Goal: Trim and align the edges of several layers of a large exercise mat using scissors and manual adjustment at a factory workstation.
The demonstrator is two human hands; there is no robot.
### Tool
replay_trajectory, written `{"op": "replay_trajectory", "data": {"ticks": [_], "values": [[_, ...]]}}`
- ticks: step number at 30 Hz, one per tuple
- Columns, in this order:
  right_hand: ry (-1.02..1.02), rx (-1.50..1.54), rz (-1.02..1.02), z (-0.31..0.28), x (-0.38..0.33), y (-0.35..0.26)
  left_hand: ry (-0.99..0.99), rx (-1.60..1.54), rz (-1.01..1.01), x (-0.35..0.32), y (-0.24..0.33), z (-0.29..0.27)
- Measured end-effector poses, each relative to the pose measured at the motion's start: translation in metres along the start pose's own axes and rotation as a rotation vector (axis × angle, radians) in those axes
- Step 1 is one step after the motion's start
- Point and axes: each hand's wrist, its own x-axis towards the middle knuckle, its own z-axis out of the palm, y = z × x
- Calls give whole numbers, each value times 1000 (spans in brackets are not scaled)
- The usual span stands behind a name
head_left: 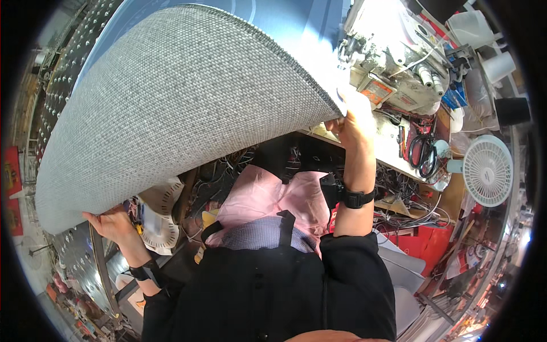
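Observation:
A large grey woven mat [188, 85] fills the upper left, raised and curving, with a dark stitched edge along its far right side. My right hand [354, 117] pinches its right corner, close to an industrial sewing machine [399, 51]. At the mat's lower left edge, my left hand [111, 223] grips the border, its thumb and fingers closed there. Behind the mat shows a smooth blue surface [273, 14]; I cannot tell whether it belongs to the same piece.
A white fan [488, 170] stands at the right, near black-handled scissors [422, 153] and tangled cables [407, 196]. A dark studded table [54, 108] lies at the left. Pink cloth [268, 196] covers my lap, and a white plastic basket [162, 228] sits below the mat.

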Motion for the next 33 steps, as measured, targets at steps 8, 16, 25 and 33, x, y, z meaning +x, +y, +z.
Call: {"op": "replay_trajectory", "data": {"ticks": [8,16,25,33], "values": [[29,-83,66,13,2,-20,-98,-9,-11,14,-19,15],[-178,-3,-9,-2,0,-4,-8,-101,-65,14,-20,21],[-121,173,109,-20,-17,15,252,-74,-47,-7,-6,56],[104,288,173,26,-71,-2,309,156,87,10,21,39]]}}
